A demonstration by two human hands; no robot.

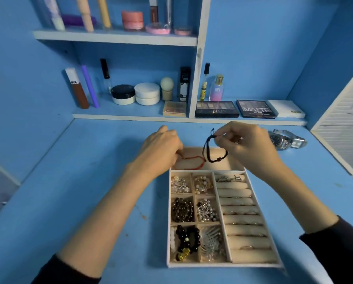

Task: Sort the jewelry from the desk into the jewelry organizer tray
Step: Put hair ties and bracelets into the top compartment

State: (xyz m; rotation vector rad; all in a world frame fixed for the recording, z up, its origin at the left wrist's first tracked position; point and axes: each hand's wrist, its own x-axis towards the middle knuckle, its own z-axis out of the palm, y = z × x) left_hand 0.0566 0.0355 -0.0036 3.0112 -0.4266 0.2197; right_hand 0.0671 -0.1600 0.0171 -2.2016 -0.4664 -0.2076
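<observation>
While left hand [161,148] pinches thin red cord [192,157], right hand [247,144] pinches black cord loop [213,161].

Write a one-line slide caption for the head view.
Right hand dangles a black cord bracelet over the organizer tray while the left hand holds a red cord.

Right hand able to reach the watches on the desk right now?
Likely reachable: the watches lie on the desk just right of the right hand, nothing between. But it pinches the black cord bracelet, so it must drop that first.

Home vanity desk [89,181], cosmetics shelves [118,36], eyeshadow palettes [216,109]
</observation>
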